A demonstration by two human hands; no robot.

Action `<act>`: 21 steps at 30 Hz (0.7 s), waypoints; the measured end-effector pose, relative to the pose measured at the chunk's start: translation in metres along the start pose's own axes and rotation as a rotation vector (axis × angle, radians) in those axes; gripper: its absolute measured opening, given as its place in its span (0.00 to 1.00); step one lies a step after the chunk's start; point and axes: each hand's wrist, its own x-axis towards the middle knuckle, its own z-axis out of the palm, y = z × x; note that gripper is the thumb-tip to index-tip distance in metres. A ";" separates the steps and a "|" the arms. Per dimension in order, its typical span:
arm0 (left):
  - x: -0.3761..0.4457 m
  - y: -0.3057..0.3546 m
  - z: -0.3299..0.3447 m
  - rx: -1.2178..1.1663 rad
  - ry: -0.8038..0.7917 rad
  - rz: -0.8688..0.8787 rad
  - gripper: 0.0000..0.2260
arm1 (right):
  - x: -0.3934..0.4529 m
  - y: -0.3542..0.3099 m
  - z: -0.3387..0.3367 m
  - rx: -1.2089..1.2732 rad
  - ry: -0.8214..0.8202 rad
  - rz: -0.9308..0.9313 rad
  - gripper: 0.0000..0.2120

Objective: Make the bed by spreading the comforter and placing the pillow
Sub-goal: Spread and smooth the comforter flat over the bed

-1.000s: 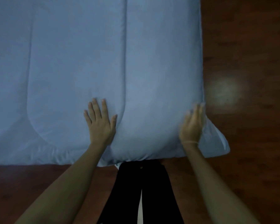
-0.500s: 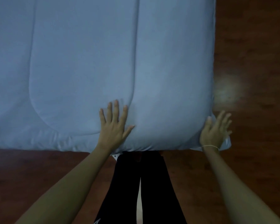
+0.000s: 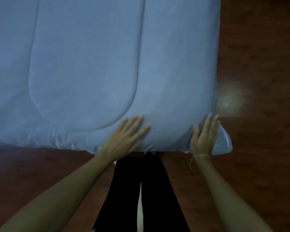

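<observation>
— Pale blue comforter (image 3: 90, 64) lies spread flat over the bed; its near edge hangs at the person's legs, with the wooden floor (image 3: 258, 47) to the right; how far along?

— Spreading looks nearly done, I'd judge; left hand (image 3: 124, 138) presses flat, fingers splayed, gripping nothing; right hand (image 3: 203, 136) rests open against the near right corner (image 3: 224, 143); no pillow is in view, so placing it is left.

— Any writing?

— None readable; no brand or label shows.
</observation>
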 end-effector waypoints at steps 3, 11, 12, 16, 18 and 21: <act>0.033 -0.014 -0.007 0.004 0.085 -0.337 0.28 | 0.034 -0.040 -0.006 0.069 0.103 -0.128 0.30; 0.028 0.012 0.006 0.004 -0.089 -0.556 0.31 | 0.066 -0.022 0.011 0.230 -0.016 0.216 0.32; 0.023 0.017 0.004 0.004 -0.114 -0.552 0.32 | 0.065 -0.021 0.007 0.262 -0.050 0.329 0.33; 0.001 0.034 -0.012 -0.036 -0.277 -0.489 0.42 | 0.051 -0.041 -0.025 0.098 -0.136 0.117 0.30; -0.004 0.039 -0.023 -0.041 -0.325 -0.451 0.37 | 0.039 -0.046 -0.036 -0.064 -0.283 0.023 0.29; -0.005 0.034 -0.043 -0.059 -0.364 -0.424 0.36 | 0.022 -0.051 -0.061 -0.117 -0.416 0.138 0.31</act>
